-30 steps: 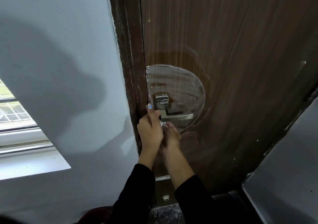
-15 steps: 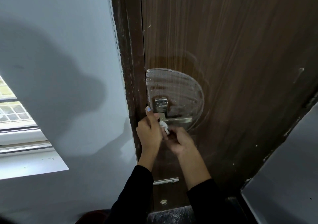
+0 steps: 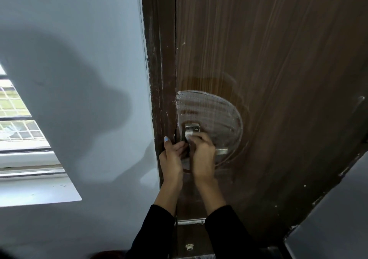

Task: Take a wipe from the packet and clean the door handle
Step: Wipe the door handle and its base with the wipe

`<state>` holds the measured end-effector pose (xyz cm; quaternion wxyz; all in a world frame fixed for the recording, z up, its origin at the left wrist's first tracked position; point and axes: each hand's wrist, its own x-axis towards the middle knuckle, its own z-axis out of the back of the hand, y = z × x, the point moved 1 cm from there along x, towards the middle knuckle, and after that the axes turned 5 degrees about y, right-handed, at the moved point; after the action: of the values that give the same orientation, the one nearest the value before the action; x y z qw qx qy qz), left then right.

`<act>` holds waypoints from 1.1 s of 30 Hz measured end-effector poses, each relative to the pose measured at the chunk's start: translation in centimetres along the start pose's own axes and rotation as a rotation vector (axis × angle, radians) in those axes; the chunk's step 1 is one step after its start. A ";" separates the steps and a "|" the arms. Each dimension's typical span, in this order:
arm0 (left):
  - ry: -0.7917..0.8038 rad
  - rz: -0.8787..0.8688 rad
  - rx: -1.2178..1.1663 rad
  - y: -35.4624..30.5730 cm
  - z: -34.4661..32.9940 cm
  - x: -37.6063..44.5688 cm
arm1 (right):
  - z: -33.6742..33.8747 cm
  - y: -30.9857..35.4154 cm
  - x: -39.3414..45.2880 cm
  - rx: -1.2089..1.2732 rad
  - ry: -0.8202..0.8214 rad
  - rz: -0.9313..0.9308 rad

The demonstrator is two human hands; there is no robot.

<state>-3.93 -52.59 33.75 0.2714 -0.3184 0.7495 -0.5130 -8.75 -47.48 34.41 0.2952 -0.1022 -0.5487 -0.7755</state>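
A silver lever door handle (image 3: pixel 221 151) with a square base plate (image 3: pixel 192 128) sits on a dark brown wooden door (image 3: pixel 268 59). My right hand (image 3: pixel 203 155) lies over the lever near its base and holds a small white wipe (image 3: pixel 188 135) bunched against the plate. My left hand (image 3: pixel 171 155) is at the door's edge beside the handle, thumb raised, fingers curled toward the handle; what they hold is hidden. A rounded smeared patch (image 3: pixel 215 111) surrounds the handle. No packet is in view.
The dark door frame (image 3: pixel 159 79) runs between the door and a pale blue wall (image 3: pixel 79 59). A window with a white sill (image 3: pixel 35 191) is at the left. A grey surface (image 3: pixel 338 219) fills the lower right corner. A small metal plate (image 3: pixel 190 222) sits lower on the door.
My right hand has moved up from below the lever onto the handle, carrying the wipe to the base plate. My left hand stays at the door's edge.
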 end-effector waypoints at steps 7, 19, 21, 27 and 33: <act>0.024 0.008 -0.003 0.0 0.2 0.1 | 0.7 -0.2 1.4 -0.214 -0.098 0.210; 0.079 0.036 0.064 -0.1 0.8 0.8 | -0.1 0.1 1.5 -0.235 -0.093 0.294; 0.083 0.038 0.060 -0.1 0.8 0.9 | -0.5 -0.4 1.0 -0.171 0.020 0.254; 0.080 0.012 0.094 -0.2 0.8 1.1 | -0.1 0.5 1.4 -0.221 -0.137 0.208; 0.072 0.000 0.102 -0.4 0.9 1.2 | -0.4 1.1 1.9 -0.415 -0.021 0.348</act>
<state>-3.99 -54.13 33.77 0.2602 -0.2854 0.7316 -0.5617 -9.54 -48.71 36.07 0.3909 -0.2615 -0.3552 -0.8079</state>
